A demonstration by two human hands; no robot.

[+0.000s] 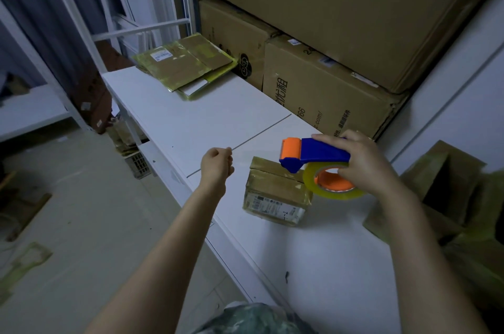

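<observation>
I have the right hand wrapped round the blue tape dispenser, orange roller pointing left, yellowish tape roll under it. The dispenser hangs just over the right top edge of the small taped box on the white table. Left hand is left of the box, fingers curled; I can't tell if it pinches tape.

1 tape dispenser, blue and orange, centre right, carrying 1 roll of clear tape. 1 small taped box, centre. 3 large cartons, upper right, stacked. Flattened boxes, upper centre: 1 pile, count within it unclear.
</observation>
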